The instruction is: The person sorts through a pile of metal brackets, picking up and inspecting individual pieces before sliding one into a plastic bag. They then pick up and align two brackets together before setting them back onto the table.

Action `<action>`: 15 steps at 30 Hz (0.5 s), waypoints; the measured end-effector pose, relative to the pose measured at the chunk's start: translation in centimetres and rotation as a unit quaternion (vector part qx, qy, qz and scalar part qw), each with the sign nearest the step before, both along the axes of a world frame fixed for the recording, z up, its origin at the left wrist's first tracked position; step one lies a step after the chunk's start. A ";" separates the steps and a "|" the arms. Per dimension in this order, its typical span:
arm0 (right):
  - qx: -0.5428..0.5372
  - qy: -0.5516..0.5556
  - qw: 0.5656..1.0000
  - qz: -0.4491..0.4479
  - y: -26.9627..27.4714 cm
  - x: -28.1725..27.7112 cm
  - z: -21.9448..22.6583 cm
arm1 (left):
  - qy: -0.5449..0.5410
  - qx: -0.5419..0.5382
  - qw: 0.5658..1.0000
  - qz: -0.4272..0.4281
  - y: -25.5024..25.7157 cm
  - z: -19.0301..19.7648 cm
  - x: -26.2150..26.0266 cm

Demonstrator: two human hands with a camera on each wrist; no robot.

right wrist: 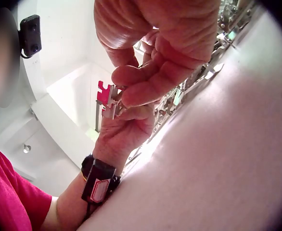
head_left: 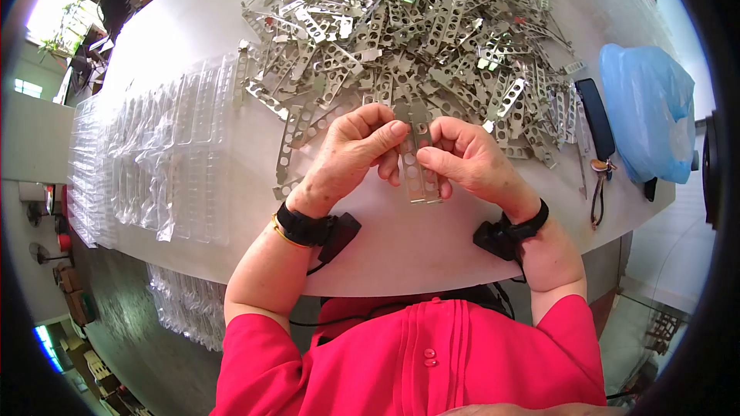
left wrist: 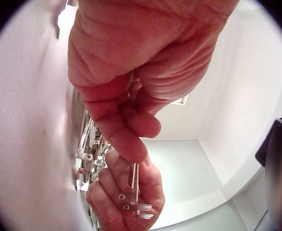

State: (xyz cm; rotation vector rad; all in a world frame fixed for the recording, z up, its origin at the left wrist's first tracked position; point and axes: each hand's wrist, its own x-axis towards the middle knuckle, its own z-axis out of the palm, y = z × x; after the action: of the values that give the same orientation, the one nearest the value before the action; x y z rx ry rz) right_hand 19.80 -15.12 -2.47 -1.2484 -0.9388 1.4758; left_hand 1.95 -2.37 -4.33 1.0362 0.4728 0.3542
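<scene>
Two long metal strips with round holes (head_left: 412, 173) stand side by side between the hands in the head view. The left hand (head_left: 358, 146) pinches them near the upper left with thumb and fingers. On the other side, the right hand (head_left: 470, 158) grips their right edge, thumb on top. In the left wrist view the thin strips (left wrist: 135, 185) are seen edge-on, close together, below the left fingertips. Notched bracket ends (right wrist: 109, 101) stick out beside the right hand's fingers in the right wrist view.
A large heap of similar metal strips (head_left: 432, 31) lies beyond the hands. Clear plastic trays (head_left: 169, 146) are stacked at the left. At the right are a blue plastic bag (head_left: 647, 112), a dark case (head_left: 595, 119) and keys (head_left: 601, 166).
</scene>
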 end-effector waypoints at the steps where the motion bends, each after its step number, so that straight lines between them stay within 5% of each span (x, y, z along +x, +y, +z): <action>1: -0.001 -0.001 1.000 0.001 0.0 0.0 0.0 | 0.000 0.000 1.000 -0.001 0.0 0.0 0.0; 15: 0.011 0.007 1.000 0.016 0.0 0.1 -0.1 | -0.016 -0.005 1.000 -0.008 0.1 0.0 0.0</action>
State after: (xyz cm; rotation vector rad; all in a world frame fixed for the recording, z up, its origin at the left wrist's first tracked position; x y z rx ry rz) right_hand 19.88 -15.07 -2.56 -1.2095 -0.9675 1.4940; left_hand 1.96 -2.31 -4.34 1.0225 0.4374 0.3541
